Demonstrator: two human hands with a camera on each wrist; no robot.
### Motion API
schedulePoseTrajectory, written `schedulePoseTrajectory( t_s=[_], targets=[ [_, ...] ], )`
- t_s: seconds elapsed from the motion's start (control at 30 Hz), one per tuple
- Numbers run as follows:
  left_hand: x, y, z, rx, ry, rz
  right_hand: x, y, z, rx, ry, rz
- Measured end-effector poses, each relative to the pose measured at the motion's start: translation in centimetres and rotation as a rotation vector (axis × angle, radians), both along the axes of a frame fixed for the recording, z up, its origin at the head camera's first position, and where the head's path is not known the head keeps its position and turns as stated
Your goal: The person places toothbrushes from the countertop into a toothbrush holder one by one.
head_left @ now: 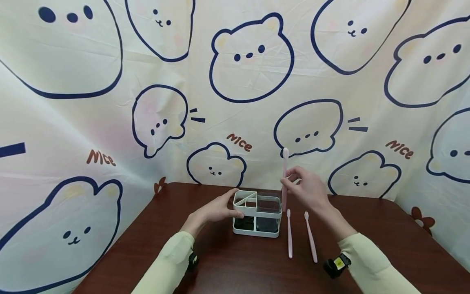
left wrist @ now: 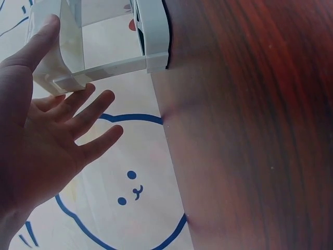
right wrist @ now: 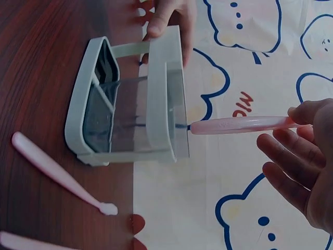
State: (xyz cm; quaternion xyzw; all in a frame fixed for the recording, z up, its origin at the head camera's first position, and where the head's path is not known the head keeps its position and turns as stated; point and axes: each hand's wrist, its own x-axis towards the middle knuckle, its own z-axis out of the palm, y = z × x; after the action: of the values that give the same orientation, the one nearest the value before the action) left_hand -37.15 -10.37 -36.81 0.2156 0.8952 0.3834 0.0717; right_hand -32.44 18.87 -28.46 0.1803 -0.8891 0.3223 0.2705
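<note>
A pale two-tier toothbrush holder [head_left: 262, 214] stands on the table, its top divided into small slots on the left and a clear compartment on the right. My left hand [head_left: 217, 207] holds its upper left end, thumb in front and fingers behind. Between thumb and fingertips, my right hand [head_left: 310, 190] pinches a pink toothbrush [right wrist: 234, 125]. This brush is upright, head up, and the lower end of its handle is close to the holder's right end. The right wrist view shows the handle end near the clear compartment's rim.
Two more pink toothbrushes lie on the dark brown table [head_left: 220, 265]: one [head_left: 289, 237] close to the holder's right side, another [head_left: 311, 239] farther right. Behind the table hangs a pale cloth [head_left: 253, 118] printed with cartoon bears. Each wrist wears a black camera strap [head_left: 335, 265].
</note>
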Motion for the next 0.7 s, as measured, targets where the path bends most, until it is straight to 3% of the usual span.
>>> schedulePoseTrajectory(
  t_s=[0.33,0.7],
  targets=[
    [0.0,-0.1,-0.1,-0.004,0.008,0.0,0.1,-2.1,0.5,-0.03,-0.009,0.057],
    [0.1,0.0,0.1,0.01,-0.001,0.001,0.0,-4.0,1.0,-0.041,-0.009,0.065]
  ],
)
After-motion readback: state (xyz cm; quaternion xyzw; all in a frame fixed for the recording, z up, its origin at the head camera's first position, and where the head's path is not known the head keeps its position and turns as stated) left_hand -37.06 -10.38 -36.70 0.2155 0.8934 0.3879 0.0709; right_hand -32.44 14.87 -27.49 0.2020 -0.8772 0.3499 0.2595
